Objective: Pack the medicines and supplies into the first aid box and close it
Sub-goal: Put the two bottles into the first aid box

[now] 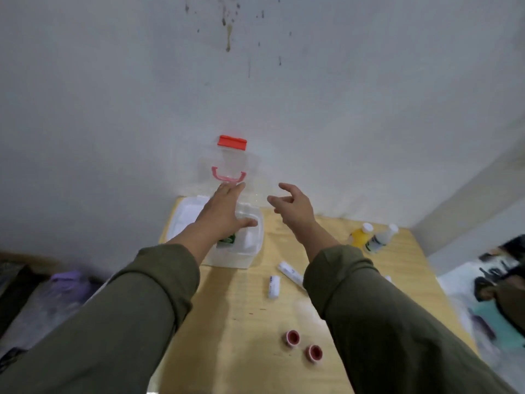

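First aid box (235,251) sits mid-frame, clear lid (227,163) upright. My left hand (224,211), fingers spread, reaches the lid; right hand (292,207) loosely curled, empty. I'd steady the lid, supplies remain lower right.

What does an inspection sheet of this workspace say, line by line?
Surface: wooden table, against a stained wall.
Job's things: first aid box open, lid raised, green packet inside; two bottles, two tubes and two tape rolls lie outside.
Clutter: nothing seen.
Grippers: left hand over box, right hand beside it, both empty, fingers spread.
Cables: nothing seen.
Surroundings: blurred items on the floor both sides.
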### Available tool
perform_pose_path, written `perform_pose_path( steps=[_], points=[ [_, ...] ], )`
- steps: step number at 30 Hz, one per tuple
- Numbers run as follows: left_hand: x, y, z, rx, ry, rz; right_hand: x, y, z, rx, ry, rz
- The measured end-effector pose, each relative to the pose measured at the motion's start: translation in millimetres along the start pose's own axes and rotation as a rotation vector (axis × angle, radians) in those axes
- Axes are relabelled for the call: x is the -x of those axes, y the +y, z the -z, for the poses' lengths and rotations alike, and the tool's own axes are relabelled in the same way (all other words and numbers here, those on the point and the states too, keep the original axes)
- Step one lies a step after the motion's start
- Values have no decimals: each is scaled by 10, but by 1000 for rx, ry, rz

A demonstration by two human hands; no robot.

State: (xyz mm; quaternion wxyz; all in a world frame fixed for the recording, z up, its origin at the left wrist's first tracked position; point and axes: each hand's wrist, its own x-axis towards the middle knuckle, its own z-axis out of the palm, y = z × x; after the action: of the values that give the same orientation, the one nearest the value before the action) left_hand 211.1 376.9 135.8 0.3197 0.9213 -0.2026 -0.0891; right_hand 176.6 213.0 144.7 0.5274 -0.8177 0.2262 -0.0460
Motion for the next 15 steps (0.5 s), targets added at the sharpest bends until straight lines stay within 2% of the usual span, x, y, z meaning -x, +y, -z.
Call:
perform_pose_path(
  steps=[5, 9, 12, 15],
  points=[
    [-159, 614, -357, 24, 21, -192, 149, 237, 791, 178, 268, 134],
    [-238, 1056, -832, 42, 54, -343, 236, 604, 1366, 335, 466, 172],
    [-277, 1307, -1233, 57, 72, -396, 254, 929, 1693, 403, 550, 190],
    [-351, 1491, -1624, 109, 86, -379, 183, 1263, 1951, 427, 564, 208]
  ],
)
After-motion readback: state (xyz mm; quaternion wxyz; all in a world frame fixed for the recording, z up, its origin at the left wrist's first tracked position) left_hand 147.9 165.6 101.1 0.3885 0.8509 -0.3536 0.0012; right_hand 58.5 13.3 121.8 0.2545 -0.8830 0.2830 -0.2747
